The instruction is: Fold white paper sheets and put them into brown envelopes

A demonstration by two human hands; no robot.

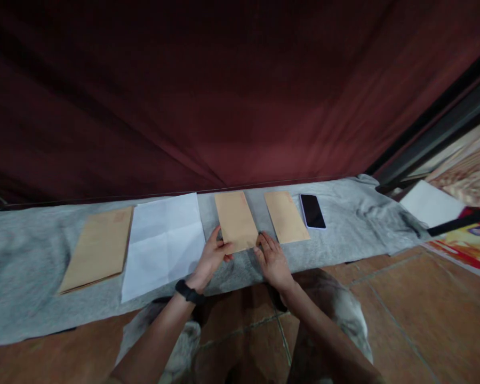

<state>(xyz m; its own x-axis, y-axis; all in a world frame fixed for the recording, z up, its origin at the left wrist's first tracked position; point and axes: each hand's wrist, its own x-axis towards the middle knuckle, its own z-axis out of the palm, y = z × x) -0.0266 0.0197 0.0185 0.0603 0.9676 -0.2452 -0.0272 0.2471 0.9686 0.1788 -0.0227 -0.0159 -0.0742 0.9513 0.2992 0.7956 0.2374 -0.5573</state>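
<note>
A small brown envelope (pixel 235 218) lies on a grey cloth (pixel 24 256) spread on the floor. My left hand (pixel 212 257), with a black band on its wrist, pinches the envelope's near left corner between thumb and fingers. My right hand (pixel 272 260) rests flat with fingers spread at the envelope's near right corner. A second small brown envelope (pixel 286 216) lies just to the right, with a black phone (pixel 312 211) beside it. To the left are a creased white sheet (pixel 164 240) and a larger brown envelope (pixel 98 248).
A dark red curtain (pixel 224 96) hangs behind the cloth. Brown floor tiles (pixel 404 304) lie in front. At the far right are a white sheet (pixel 430 202), a dark bar (pixel 460 220) and colourful printed paper (pixel 468 245). My knees are below.
</note>
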